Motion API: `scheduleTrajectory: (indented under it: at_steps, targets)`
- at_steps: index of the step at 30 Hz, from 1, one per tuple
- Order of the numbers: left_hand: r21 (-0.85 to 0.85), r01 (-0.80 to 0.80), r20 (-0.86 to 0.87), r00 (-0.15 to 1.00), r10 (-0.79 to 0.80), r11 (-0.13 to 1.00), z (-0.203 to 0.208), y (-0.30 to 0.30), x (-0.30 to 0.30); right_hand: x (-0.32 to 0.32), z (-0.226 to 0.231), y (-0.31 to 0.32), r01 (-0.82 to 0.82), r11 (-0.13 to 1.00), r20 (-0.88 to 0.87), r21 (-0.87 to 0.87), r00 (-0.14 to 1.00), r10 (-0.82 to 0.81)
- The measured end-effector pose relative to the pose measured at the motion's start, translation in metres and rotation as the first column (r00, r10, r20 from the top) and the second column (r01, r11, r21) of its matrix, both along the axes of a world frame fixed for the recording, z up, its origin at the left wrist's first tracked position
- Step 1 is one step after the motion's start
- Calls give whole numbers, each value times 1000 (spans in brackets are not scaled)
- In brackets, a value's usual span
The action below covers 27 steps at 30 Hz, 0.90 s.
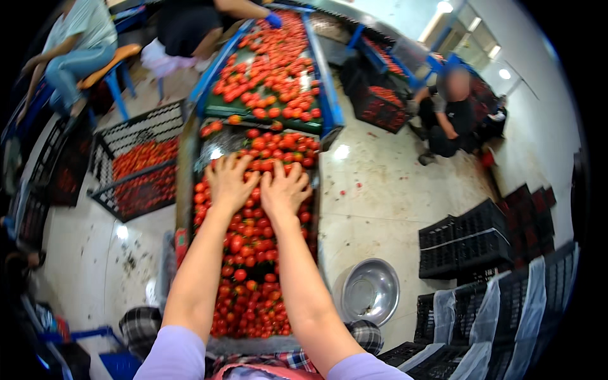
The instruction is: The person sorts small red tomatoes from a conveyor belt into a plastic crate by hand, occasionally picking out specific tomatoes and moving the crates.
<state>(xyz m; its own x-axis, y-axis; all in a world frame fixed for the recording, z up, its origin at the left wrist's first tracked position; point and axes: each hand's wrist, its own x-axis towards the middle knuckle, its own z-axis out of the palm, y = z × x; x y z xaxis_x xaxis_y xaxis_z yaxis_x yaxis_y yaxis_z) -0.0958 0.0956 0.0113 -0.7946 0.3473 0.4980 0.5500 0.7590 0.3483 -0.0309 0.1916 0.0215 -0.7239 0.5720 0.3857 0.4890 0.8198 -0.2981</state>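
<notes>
Left hand: The left hand [229, 182] is laid palm down on the tomatoes [237, 243], with its fingers spread and slightly bent; no single fruit is seen to be gripped.
Right hand: The right hand [284, 190] is set just beside it in the same manner (fingers parted, palm down); whether fruit is pressed beneath the palm cannot be told.
Tomatoes: Small red fruit are spread across the metal tray [185, 152], around and under both hands; a further heap is seen nearer the body, past a dark gap.
Belt: More fruit are carried on a green belt [221, 107] at the far end of the tray, bordered by blue side rails [328, 95].
Far end: A blue glove [273, 19] is worn by a co-worker and is held over the belt's fruit.
Left floor: A black crate [120, 131], partly filled with red fruit, is placed beside the tray.
Right floor: A metal bowl [375, 285] is set down near stacked black crates [465, 237].
</notes>
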Motion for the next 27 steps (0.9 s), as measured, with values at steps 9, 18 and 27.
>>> scheduleTrajectory:
  at_steps: [9,18,27]
  targets:
    - [-48,133,43,990,-131,990,-25,-47,74,79,-26,-36,-181,983,-59,13,982,182]
    - [50,230,136,962,-235,972,-29,-87,151,165,-29,-58,-328,940,-12,-95,944,328]
    - [242,239,178,942,-285,940,-33,-104,171,193,-30,-63,-365,919,7,-149,929,370]
